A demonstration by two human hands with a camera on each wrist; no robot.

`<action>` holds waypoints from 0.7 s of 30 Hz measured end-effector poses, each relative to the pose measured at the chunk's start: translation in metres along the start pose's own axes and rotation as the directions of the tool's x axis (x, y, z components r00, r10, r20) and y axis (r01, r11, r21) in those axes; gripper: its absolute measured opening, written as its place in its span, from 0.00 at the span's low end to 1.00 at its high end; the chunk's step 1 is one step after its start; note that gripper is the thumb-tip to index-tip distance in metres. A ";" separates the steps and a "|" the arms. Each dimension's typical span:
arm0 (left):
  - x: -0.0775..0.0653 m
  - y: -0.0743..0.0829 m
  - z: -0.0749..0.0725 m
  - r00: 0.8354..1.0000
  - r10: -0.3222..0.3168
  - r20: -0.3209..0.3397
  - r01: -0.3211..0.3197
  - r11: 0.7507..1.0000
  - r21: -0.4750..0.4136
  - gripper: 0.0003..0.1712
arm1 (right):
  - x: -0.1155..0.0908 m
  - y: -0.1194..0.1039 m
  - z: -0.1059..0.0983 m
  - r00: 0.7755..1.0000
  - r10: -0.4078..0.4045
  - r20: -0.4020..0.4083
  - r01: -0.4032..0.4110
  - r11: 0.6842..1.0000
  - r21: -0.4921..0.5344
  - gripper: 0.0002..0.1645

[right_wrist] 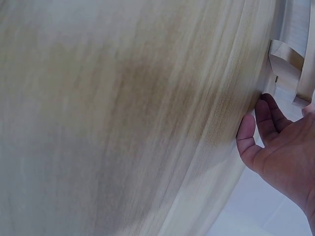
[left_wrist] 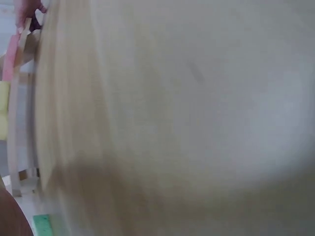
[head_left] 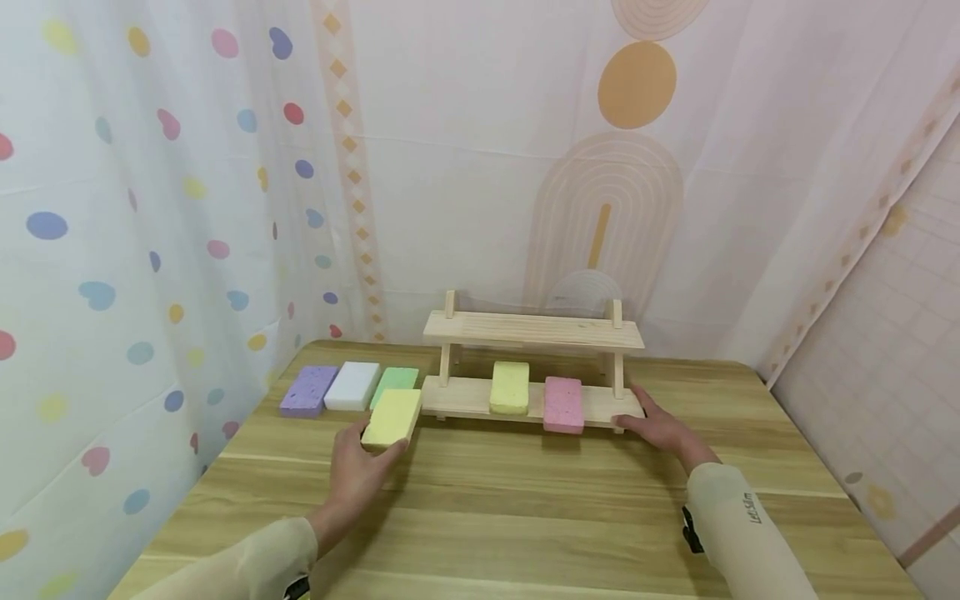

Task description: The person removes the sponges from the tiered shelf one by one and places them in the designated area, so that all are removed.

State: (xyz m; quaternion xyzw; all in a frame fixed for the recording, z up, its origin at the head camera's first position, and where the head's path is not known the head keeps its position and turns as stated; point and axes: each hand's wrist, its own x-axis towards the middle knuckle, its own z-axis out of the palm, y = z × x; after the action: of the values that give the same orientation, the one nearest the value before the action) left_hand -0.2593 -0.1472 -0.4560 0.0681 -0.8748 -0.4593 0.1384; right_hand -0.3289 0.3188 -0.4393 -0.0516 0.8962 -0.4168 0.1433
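My left hand [head_left: 356,475] holds a yellow sponge [head_left: 393,418] between thumb and fingers, left of a two-tier wooden rack [head_left: 532,328]. Only a sliver of that hand shows at the lower left of the left wrist view. On the rack's lower shelf [head_left: 465,397] a second yellow sponge [head_left: 510,388] leans back, with a pink sponge [head_left: 563,405] to its right. At the shelf's right end my right hand [head_left: 663,425] grips the board, thumb at the front edge and fingers behind. Its lower fingers [right_wrist: 246,129] hang close over the table in the right wrist view.
Left of the rack, a purple sponge [head_left: 309,392], a white sponge [head_left: 353,386] and a green sponge [head_left: 394,382] lie in a row on the wooden table [head_left: 525,517]. The green one is partly covered by the held sponge. Patterned curtains [head_left: 465,167] hang behind and at the sides.
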 end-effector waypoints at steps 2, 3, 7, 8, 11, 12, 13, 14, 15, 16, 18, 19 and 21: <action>-0.003 -0.005 -0.001 1.000 -0.006 0.004 0.006 1.000 0.017 0.41 | 0.000 0.000 0.000 1.000 -0.002 0.000 0.002 1.000 -0.002 0.59; -0.004 -0.007 -0.002 1.000 -0.010 0.003 0.009 1.000 0.024 0.41 | 0.001 0.000 0.000 1.000 -0.004 0.000 0.004 1.000 -0.005 0.59; -0.007 -0.015 -0.003 1.000 -0.029 -0.005 0.029 0.999 0.038 0.43 | 0.001 0.001 0.000 1.000 -0.004 0.001 0.004 1.000 -0.006 0.59; -0.008 -0.016 -0.003 0.999 -0.036 -0.005 0.036 0.998 0.043 0.44 | 0.002 0.001 0.000 1.000 -0.003 0.000 0.003 1.000 -0.006 0.59; -0.009 -0.020 -0.005 0.999 -0.043 -0.011 0.044 0.997 0.059 0.44 | 0.002 0.002 0.000 1.000 -0.002 -0.001 0.002 1.000 -0.007 0.59; -0.010 -0.021 -0.005 0.999 -0.045 -0.012 0.046 0.997 0.068 0.44 | 0.002 0.001 -0.001 1.000 -0.002 -0.003 0.002 1.000 -0.006 0.59; -0.010 -0.022 -0.005 0.999 -0.046 -0.012 0.047 0.996 0.077 0.44 | 0.002 0.001 0.000 1.000 -0.001 -0.003 0.001 1.000 -0.003 0.59; -0.010 -0.023 -0.006 0.999 -0.047 -0.014 0.048 0.995 0.087 0.44 | 0.002 0.001 0.000 1.000 -0.001 -0.004 0.001 1.000 0.000 0.59; -0.010 -0.024 -0.006 0.999 -0.047 -0.017 0.049 0.994 0.094 0.44 | 0.001 0.000 0.000 1.000 -0.002 -0.002 0.002 1.000 0.002 0.59; -0.010 -0.025 -0.006 0.999 -0.051 -0.015 0.052 0.993 0.101 0.44 | 0.001 0.000 0.000 1.000 -0.002 -0.001 0.002 1.000 0.005 0.59; -0.009 -0.027 -0.006 0.998 -0.054 -0.011 0.055 0.992 0.116 0.44 | 0.001 -0.001 0.000 1.000 -0.003 0.000 0.003 1.000 0.009 0.59; -0.009 -0.028 -0.006 0.998 -0.055 -0.009 0.056 0.991 0.121 0.45 | 0.001 -0.001 0.000 1.000 -0.004 0.002 0.004 1.000 0.009 0.59; -0.008 -0.030 -0.006 0.998 -0.059 -0.005 0.059 0.990 0.128 0.44 | 0.001 0.000 0.001 1.000 -0.005 0.001 0.005 1.000 0.010 0.58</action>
State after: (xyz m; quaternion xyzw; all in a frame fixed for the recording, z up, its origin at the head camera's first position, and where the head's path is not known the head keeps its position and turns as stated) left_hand -0.2503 -0.1669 -0.4792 0.1031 -0.9000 -0.4059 0.1208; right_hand -0.3295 0.3179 -0.4397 -0.0535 0.8938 -0.4216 0.1431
